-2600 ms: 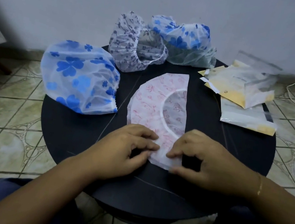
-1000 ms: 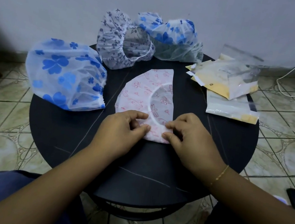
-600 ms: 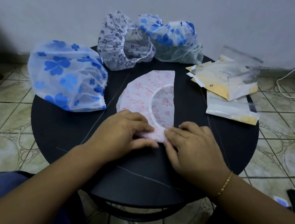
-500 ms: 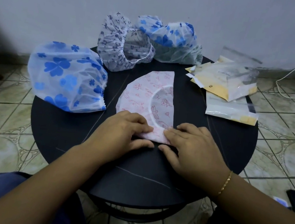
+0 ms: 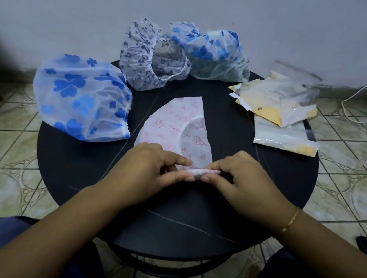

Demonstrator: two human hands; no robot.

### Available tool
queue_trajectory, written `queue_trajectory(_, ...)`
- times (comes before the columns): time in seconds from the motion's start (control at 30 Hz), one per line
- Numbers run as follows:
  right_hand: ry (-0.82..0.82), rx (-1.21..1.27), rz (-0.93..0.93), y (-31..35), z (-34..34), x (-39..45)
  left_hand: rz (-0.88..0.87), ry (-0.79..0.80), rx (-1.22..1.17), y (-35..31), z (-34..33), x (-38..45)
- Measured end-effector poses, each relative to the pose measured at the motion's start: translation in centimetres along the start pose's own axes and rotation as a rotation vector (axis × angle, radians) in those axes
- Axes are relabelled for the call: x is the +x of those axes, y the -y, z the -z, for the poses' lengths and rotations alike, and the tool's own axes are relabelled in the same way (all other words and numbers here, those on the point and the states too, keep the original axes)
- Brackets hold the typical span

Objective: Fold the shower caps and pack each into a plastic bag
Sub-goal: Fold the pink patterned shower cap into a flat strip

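Right now both hands work the near end of the pink floral shower cap (image 5: 175,126), which lies flattened in a half-ring at the centre of the round black table (image 5: 233,164). Left hand (image 5: 147,169) & right hand (image 5: 240,182) each pinch a rolled-up edge of the cap betw. thumb & curled fingers; the rest of the cap lies flat toward the wall. Big blue-flower cap (image 5: 82,98) sits puffed at table's left edge, grey-print cap (image 5: 149,58) & another blue-flower cap (image 5: 209,50) at the far side. Stack of plastic bags (image 5: 283,110) w/ yellow cards lies far right. Gold bracelet (image 5: 291,220) on right wrist.
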State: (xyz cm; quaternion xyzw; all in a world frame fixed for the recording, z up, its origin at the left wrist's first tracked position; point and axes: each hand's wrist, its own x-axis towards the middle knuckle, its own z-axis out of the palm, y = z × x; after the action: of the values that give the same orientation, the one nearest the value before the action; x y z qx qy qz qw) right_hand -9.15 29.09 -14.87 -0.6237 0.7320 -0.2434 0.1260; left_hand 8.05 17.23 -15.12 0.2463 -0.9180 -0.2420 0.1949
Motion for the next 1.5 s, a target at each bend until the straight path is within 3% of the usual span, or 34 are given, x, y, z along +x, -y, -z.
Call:
queue_trajectory(0.07,0.054,0.091,-0.062,-0.2,0.3,0.2,0.203,0.111,-0.210,-0.4,0.4,-0.1)
queue_trajectory(0.17,0.071,0.234,-0.150,-0.3,0.2,0.6,0.332,0.174,-0.335,-0.4,0.8,0.0)
queue_trajectory(0.43,-0.062,0.360,-0.280,-0.7,-0.9,1.5,0.474,0.025,-0.346,-0.1,0.0,0.7)
queue_trajectory(0.63,-0.079,0.352,-0.292,-0.5,-1.0,1.4,0.484,0.019,-0.251,0.3,-0.3,0.9)
queue_trajectory(0.87,-0.140,0.075,-0.228,0.0,-1.8,0.9,0.461,-0.002,-0.136,0.2,-0.6,0.9)
queue_trajectory(0.97,-0.274,-0.211,-0.018,0.1,-2.1,0.3,0.450,-0.007,-0.103,0.1,-0.7,0.9)
queue_trajectory(1.03,-0.238,-0.301,0.080,0.2,-2.4,-0.1,0.450,-0.003,-0.098,0.2,-0.8,0.9)
queue_trajectory(1.23,0.109,-0.360,0.061,0.9,-2.3,-0.8,0.333,-0.015,0.015,0.3,-1.0,0.6)
queue_trajectory(1.37,0.139,-0.394,0.043,0.6,-2.4,-0.8,-0.014,-0.143,0.284,0.0,-1.1,-0.8)
queue_trajectory(1.5,0.069,-0.468,0.069,0.2,-3.2,-1.1,-0.175,0.055,0.455,-0.6,-1.5,-2.7)
